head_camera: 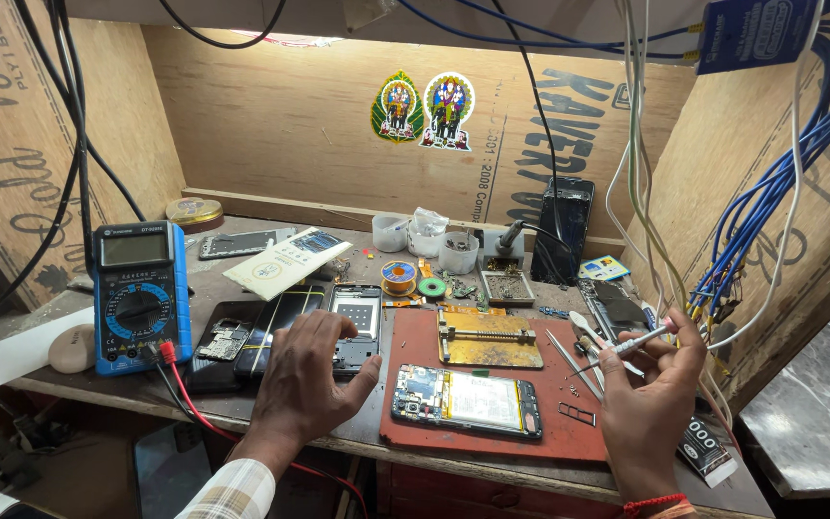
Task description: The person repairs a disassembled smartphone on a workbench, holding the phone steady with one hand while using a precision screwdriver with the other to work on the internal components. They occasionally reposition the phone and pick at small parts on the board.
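Left hand [307, 377]: hovering palm down, fingers spread, empty, over a stripped phone frame [357, 322] beside the red mat [492, 423].
Right hand [652, 389]: fingers pinched on a slim screwdriver [626, 346], tip pointing left.
Opened phone [466, 400]: flat on the mat, between both hands.
Multimeter [139, 296]: blue, far left.

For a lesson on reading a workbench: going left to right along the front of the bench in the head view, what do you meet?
Blue multimeter → left hand → opened phone on the red mat → right hand holding a screwdriver.
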Demonstrator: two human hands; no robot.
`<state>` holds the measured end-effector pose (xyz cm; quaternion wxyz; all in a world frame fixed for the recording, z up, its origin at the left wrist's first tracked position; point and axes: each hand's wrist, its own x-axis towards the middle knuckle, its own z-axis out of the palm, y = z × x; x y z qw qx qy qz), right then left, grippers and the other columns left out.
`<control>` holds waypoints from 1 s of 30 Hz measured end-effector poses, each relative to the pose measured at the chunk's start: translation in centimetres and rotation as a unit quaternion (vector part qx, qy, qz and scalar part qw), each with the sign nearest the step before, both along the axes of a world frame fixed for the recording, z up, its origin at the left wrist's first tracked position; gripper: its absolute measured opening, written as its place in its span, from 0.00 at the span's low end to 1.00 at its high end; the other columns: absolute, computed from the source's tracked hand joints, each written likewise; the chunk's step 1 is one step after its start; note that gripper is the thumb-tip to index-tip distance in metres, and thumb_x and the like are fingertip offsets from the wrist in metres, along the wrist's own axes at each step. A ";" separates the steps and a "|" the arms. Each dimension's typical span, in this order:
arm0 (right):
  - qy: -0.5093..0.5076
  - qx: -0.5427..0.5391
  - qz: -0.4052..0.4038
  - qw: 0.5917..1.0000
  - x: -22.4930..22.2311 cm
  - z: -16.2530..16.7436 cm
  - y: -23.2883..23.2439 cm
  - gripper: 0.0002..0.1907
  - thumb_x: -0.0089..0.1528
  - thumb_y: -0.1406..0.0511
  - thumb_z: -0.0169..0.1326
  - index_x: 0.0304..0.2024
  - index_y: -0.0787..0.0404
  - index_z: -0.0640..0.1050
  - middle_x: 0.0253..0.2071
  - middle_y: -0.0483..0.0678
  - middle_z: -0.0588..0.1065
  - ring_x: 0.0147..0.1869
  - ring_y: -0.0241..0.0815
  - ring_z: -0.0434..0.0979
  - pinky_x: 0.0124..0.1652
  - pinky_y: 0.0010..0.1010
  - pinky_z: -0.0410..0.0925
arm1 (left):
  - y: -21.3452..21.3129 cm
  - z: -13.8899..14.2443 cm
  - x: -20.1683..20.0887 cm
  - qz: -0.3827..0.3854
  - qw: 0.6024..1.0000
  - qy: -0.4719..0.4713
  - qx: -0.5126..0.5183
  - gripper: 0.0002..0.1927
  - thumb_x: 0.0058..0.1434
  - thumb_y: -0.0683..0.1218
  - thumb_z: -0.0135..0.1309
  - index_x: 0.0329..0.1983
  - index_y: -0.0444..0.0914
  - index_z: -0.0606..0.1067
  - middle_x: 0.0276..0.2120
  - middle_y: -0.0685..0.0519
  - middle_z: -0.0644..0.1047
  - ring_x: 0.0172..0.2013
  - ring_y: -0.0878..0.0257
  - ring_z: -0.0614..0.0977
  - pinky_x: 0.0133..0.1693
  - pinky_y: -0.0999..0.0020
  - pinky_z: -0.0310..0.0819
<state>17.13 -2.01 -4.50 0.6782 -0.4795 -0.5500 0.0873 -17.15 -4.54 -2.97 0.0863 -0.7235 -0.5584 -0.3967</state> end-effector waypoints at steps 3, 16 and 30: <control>-0.005 0.017 0.013 1.000 0.2 -0.2 0.4 0.42 0.62 0.78 0.57 0.74 0.62 0.54 0.50 0.56 0.74 0.54 0.43 0.78 0.49 0.29 0.71 | 0.1 0.0 0.0 -0.008 1.000 -0.001 0.010 0.19 0.53 0.57 0.61 0.38 0.39 0.74 0.35 0.49 0.76 0.41 0.53 0.78 0.45 0.55 0.66; 0.018 -0.021 0.033 0.999 0.5 -0.7 1.0 0.43 0.61 0.79 0.55 0.74 0.60 0.51 0.51 0.56 0.72 0.55 0.43 0.77 0.48 0.30 0.73 | 0.0 0.1 0.1 -0.001 1.000 0.005 -0.008 0.19 0.53 0.57 0.61 0.37 0.39 0.74 0.33 0.49 0.76 0.40 0.53 0.78 0.45 0.54 0.66; 0.026 0.024 0.031 0.999 0.6 -0.9 0.8 0.41 0.61 0.79 0.56 0.73 0.62 0.54 0.51 0.56 0.73 0.52 0.43 0.78 0.50 0.29 0.72 | -0.3 0.1 0.1 -0.001 1.000 -0.007 0.013 0.18 0.52 0.56 0.61 0.37 0.39 0.73 0.33 0.49 0.76 0.39 0.52 0.78 0.45 0.54 0.66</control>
